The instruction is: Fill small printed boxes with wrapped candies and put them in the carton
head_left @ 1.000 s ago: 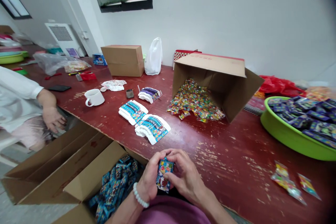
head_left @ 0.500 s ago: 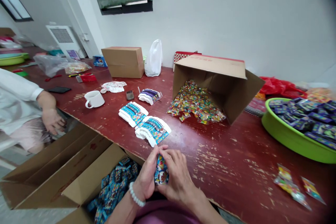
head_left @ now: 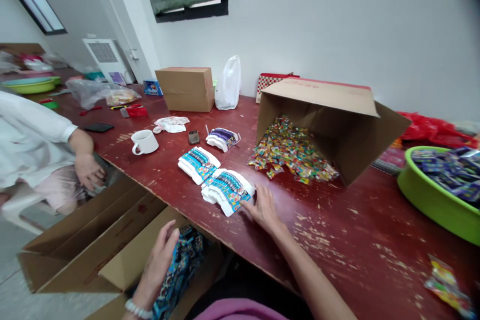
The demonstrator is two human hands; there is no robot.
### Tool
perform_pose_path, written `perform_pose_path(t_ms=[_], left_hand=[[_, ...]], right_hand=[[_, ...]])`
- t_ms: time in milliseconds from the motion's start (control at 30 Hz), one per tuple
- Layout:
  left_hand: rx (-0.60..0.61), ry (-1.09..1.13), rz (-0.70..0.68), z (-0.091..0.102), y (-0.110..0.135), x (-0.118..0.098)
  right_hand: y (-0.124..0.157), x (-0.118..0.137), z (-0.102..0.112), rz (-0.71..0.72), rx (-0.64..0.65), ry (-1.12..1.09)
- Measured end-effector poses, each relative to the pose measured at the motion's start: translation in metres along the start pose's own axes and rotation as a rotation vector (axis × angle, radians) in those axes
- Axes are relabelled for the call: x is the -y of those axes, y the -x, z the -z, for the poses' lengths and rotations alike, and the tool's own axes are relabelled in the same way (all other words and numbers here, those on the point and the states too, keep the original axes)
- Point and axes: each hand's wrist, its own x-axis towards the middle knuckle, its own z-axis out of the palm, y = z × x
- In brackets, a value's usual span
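My left hand (head_left: pixel 159 259) reaches down into an open cardboard box (head_left: pixel 123 255) below the table edge, fingers spread over the blue packets (head_left: pixel 179 269) inside; nothing shows in its grip. My right hand (head_left: pixel 263 208) rests on the red table (head_left: pixel 330 230), fingers stretched out and touching the right edge of a fanned stack of blue-and-white packets (head_left: pixel 227 191). A second such stack (head_left: pixel 198 164) lies just behind it, and a smaller purple-topped stack (head_left: pixel 223 138) lies further back.
A tipped cardboard box (head_left: pixel 330 120) spills colourful sweets (head_left: pixel 294 152). A green basin (head_left: pixel 437 200) of dark packets stands right. A white cup (head_left: pixel 144 141), phone (head_left: pixel 193 136), closed carton (head_left: pixel 186 88) and white bag (head_left: pixel 228 83) sit behind. Another person's hand (head_left: pixel 88 170) is at left.
My hands held one blue packet together at the table edge. They have parted: the left dropped into the box of packets, the right moved forward onto the fanned stack.
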Motion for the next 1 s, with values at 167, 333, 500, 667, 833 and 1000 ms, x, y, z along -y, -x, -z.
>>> perform_pose_path(t_ms=[167, 333, 500, 667, 833, 1000], left_hand=[[0.097, 0.062, -0.109, -0.024, 0.004, -0.016], [0.153, 0.071, -0.268, -0.057, 0.013, -0.050], [0.152, 0.056, -0.373, -0.065, 0.013, -0.071], [0.100, 0.029, -0.443, -0.065, 0.004, -0.070], [0.248, 0.119, -0.353, -0.058, 0.007, -0.088], [1.052, 0.494, 0.093, -0.072, 0.032, -0.104]], right_hand=[[-0.013, -0.005, -0.018, -0.130, -0.094, -0.003], [-0.011, -0.016, -0.014, -0.208, -0.167, -0.177], [-0.013, -0.020, 0.006, -0.222, -0.133, -0.427], [-0.007, -0.011, 0.034, -0.199, -0.104, -0.607], [0.010, 0.006, 0.065, -0.153, 0.059, -0.756], [0.030, 0.029, 0.083, -0.106, 0.264, -0.841]])
